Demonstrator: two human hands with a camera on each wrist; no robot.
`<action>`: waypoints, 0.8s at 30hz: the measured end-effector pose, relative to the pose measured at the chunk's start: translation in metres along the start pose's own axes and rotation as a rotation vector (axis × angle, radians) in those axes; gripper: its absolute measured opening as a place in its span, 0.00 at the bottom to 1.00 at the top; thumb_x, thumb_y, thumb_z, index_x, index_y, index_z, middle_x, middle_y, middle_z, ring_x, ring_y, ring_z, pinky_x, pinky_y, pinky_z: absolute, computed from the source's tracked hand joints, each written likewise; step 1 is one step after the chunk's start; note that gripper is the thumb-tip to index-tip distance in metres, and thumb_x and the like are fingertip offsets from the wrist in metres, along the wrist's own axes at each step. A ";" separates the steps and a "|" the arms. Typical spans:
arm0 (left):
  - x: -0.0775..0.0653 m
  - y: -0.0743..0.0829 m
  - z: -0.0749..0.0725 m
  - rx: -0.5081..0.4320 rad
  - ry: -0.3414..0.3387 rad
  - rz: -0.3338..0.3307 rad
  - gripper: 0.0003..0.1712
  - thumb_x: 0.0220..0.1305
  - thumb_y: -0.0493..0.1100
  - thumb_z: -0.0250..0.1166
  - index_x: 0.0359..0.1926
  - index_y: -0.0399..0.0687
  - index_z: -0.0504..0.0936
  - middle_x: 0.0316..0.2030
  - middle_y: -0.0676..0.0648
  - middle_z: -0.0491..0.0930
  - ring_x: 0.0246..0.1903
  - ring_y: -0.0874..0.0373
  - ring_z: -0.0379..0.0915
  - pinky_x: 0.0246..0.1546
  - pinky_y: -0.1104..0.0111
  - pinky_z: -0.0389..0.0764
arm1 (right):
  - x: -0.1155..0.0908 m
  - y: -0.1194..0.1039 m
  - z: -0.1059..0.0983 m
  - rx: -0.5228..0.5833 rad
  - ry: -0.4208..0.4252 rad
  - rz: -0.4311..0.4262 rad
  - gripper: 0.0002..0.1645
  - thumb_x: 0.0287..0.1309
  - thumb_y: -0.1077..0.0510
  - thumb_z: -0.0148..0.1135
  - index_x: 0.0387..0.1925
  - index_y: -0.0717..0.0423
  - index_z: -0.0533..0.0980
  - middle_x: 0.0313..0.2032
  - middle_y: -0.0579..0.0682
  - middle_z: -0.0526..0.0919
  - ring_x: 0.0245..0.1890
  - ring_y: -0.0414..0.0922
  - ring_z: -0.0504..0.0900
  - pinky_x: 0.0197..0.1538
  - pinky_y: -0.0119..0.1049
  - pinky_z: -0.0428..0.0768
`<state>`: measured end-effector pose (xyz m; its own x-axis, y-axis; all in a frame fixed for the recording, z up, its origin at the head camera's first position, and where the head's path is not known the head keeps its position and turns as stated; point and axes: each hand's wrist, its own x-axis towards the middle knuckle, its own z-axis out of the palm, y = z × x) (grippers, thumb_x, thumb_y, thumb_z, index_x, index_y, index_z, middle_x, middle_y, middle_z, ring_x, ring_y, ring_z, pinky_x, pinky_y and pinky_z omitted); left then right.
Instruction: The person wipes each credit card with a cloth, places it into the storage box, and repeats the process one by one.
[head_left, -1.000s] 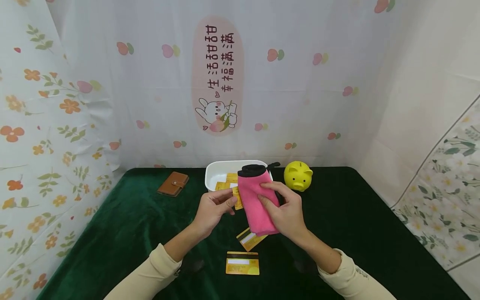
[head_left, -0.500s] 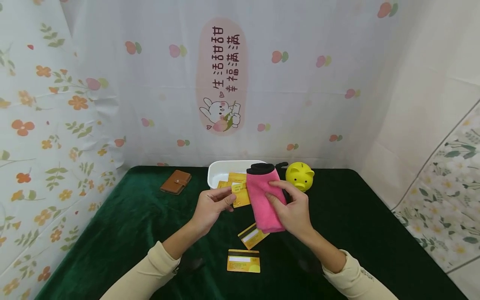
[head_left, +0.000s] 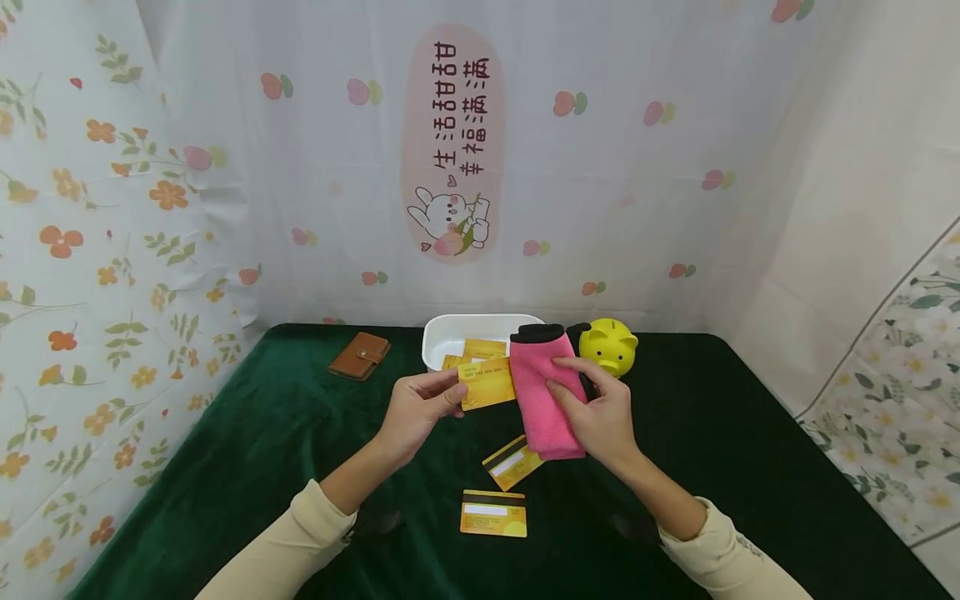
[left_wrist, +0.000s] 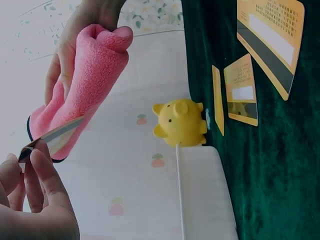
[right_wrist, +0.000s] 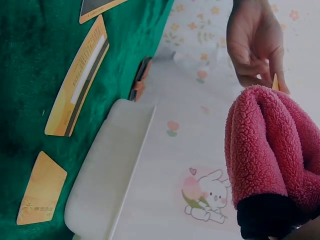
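Between thumb and fingers, my left hand pinches a yellow bank card by its left end, above the table. A folded pink fleece cloth with black edging is gripped in my right hand. The cloth's left side meets the card's right end; in the left wrist view the card overlaps the cloth. Two more bank cards lie stripe side up below the hands, one straight and one slanted, its corner partly behind the cloth.
A white tray holding several yellow cards stands at the back. Right of it sits a yellow piggy bank. To the left lies a brown wallet. Dark green velvet covers the table; patterned curtains hang behind.
The cloth in my right hand has slid rightward off the card, so much more of the card shows. My left hand keeps its pinch. The head view has shifted slightly.
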<state>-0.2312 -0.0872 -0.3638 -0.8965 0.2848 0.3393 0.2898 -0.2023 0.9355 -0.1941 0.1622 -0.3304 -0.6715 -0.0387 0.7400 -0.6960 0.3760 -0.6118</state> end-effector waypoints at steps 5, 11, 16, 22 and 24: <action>0.004 -0.002 -0.005 -0.015 -0.003 -0.002 0.20 0.69 0.35 0.63 0.57 0.25 0.76 0.44 0.43 0.85 0.35 0.59 0.81 0.37 0.68 0.84 | 0.004 0.001 -0.001 -0.015 -0.007 -0.008 0.18 0.49 0.78 0.68 0.44 0.71 0.80 0.42 0.64 0.83 0.32 0.44 0.81 0.33 0.30 0.82; 0.009 -0.001 -0.006 -0.008 0.058 -0.018 0.19 0.67 0.32 0.64 0.56 0.30 0.71 0.42 0.38 0.85 0.33 0.57 0.82 0.34 0.68 0.84 | 0.009 -0.001 -0.005 -0.033 -0.016 0.049 0.17 0.51 0.76 0.69 0.45 0.70 0.80 0.43 0.65 0.83 0.35 0.43 0.80 0.34 0.27 0.81; 0.009 -0.001 -0.005 0.001 0.098 -0.001 0.17 0.66 0.31 0.64 0.55 0.32 0.74 0.43 0.40 0.85 0.33 0.57 0.83 0.34 0.68 0.85 | 0.009 0.000 -0.007 -0.030 -0.026 0.077 0.17 0.52 0.75 0.68 0.46 0.70 0.80 0.45 0.65 0.82 0.37 0.42 0.80 0.35 0.28 0.81; 0.010 0.000 -0.003 0.042 0.068 0.015 0.20 0.68 0.31 0.62 0.59 0.29 0.77 0.53 0.34 0.80 0.36 0.59 0.81 0.37 0.70 0.84 | 0.008 0.000 -0.011 -0.026 -0.027 0.097 0.17 0.53 0.75 0.69 0.47 0.69 0.80 0.43 0.65 0.82 0.34 0.41 0.79 0.34 0.28 0.81; 0.010 0.001 -0.002 0.059 0.062 0.013 0.20 0.68 0.32 0.62 0.60 0.29 0.76 0.55 0.32 0.78 0.37 0.60 0.80 0.38 0.70 0.83 | 0.008 -0.001 -0.011 -0.020 -0.031 0.109 0.17 0.53 0.74 0.68 0.47 0.70 0.80 0.44 0.65 0.82 0.34 0.41 0.79 0.33 0.28 0.81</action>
<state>-0.2407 -0.0867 -0.3599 -0.9111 0.2240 0.3461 0.3188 -0.1497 0.9359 -0.1961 0.1719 -0.3204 -0.7508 -0.0253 0.6600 -0.6132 0.3982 -0.6823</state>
